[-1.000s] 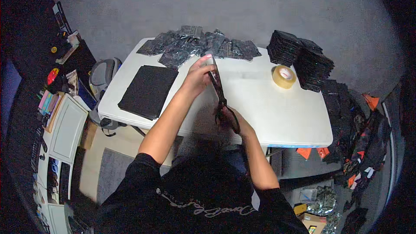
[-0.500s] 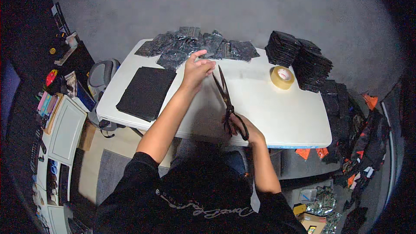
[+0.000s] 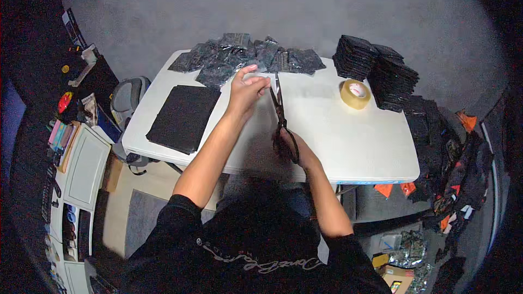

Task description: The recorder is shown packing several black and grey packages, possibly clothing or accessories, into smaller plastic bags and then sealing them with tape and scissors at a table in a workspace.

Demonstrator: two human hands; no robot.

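Observation:
My left hand point(image 3: 246, 88) reaches over the white table point(image 3: 348, 141) and pinches the edge of a thin pale sheet point(image 3: 261, 78), which is hard to make out against the tabletop. My right hand point(image 3: 291, 147) grips the handles of long black scissors point(image 3: 279, 106). Their blades point away from me, and the tips lie just right of my left fingers. A pile of dark shiny packets point(image 3: 245, 57) sits right behind both hands.
A flat stack of black fabric point(image 3: 182, 117) lies at the table's left. A roll of tan tape point(image 3: 355, 93) and stacks of black squares point(image 3: 376, 71) sit at the right. More dark goods crowd the right side; a chair point(image 3: 128, 95) and cabinets point(image 3: 76, 169) stand left.
My right hand drew back with the scissors tilted, then came forward again so the blades point straighter away from me. My left hand stayed almost where it was.

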